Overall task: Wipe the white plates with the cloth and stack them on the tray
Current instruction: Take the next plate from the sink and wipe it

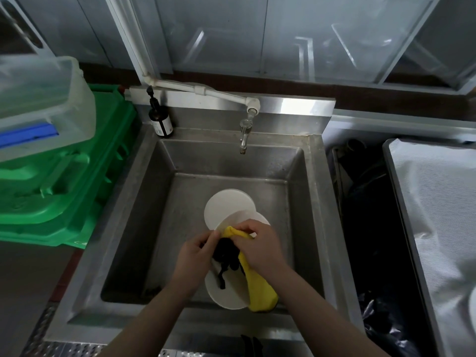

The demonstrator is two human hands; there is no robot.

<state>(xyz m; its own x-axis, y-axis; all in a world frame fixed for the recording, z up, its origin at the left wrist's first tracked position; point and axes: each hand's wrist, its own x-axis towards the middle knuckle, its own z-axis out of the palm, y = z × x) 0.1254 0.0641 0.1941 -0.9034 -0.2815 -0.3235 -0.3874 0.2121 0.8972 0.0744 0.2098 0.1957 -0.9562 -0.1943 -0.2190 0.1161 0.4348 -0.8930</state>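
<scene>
White plates (pixel 229 207) lie overlapping in the steel sink (pixel 144 202). We pinch the yellow cloth (pixel 260 287) with our right hand (pixel 260 247) and clutch a dark rag (pixel 228 256) with our left hand (pixel 195 253), both over the nearest plate (pixel 226 292).

We see a sink (pixel 144 202) of brushed steel, dull and scuffed, with a shinier metal tap (pixel 243 135). The plates (pixel 226 207) look smooth and matt white. The cloth (pixel 260 289) is soft yellow fabric. Left, glossy green plastic crates (pixel 64 181).
</scene>
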